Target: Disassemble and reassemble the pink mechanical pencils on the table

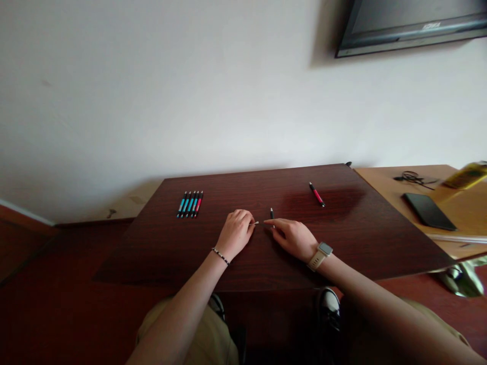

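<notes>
My left hand (236, 230) is closed, its thumb and fingertips pinching a thin, pale pen part (256, 223) whose small end points right. Facing it, my right hand (294, 238) has its index finger stretched across a short black pen piece (272, 214), with the thumb just below; the finger covers part of the piece. Left of my hands, several pens (189, 205) lie side by side, most with blue barrels and one red at the right end. A red and black pen (317, 194) lies alone, tilted, behind my right hand.
All of this is on a dark brown table (243, 195) against a white wall. At the right, a lighter wooden table (384, 177) holds a black phone (429, 211), a black cable (414, 178) and a yellow object (467, 176). A screen (414, 25) hangs above.
</notes>
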Demonstrator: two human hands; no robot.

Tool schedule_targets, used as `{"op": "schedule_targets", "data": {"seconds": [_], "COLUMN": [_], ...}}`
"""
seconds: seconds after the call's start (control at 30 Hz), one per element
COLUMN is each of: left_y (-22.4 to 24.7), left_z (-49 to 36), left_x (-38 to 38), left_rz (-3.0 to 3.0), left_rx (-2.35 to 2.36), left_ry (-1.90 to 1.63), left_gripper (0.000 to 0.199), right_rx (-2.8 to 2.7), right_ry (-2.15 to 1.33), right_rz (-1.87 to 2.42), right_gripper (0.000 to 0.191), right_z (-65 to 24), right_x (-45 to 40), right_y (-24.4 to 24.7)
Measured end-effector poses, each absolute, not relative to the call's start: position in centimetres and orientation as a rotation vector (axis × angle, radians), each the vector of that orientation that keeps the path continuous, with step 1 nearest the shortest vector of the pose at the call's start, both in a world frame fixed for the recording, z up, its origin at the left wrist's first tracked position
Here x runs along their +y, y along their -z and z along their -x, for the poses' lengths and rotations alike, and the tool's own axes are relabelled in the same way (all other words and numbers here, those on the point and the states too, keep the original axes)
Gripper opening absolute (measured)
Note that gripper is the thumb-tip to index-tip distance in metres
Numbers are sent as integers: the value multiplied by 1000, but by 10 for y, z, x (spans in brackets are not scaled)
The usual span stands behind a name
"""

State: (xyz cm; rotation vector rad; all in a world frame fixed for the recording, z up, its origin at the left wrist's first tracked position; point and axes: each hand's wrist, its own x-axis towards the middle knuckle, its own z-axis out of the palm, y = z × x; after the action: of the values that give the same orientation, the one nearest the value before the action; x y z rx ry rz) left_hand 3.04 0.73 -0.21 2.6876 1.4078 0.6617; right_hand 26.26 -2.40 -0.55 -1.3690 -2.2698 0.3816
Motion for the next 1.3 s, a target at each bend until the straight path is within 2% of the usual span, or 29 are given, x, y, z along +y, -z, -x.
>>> {"op": "schedule_targets", "data": {"seconds": [0.23,0.5,1.3], "left_y": [-1,-2,4], "left_z": [-21,-21,-26], "left_x": [8,4,8], "left_rz": [-2681,-2691,-2683], "left_rx": [1424,1445,1445], "left_ry": [-689,-680,-699], "left_gripper": [8,6,6], "right_rx": [-2278,-2369,-2426], "right_ry": [-148,-147,-160], "right_rz": [1266,1334,1308], "right_gripper": [37,60,57], "right_z": [-260,-252,-252], "right_x": [-24,-26,-27], "right_y": [11,15,18]}}
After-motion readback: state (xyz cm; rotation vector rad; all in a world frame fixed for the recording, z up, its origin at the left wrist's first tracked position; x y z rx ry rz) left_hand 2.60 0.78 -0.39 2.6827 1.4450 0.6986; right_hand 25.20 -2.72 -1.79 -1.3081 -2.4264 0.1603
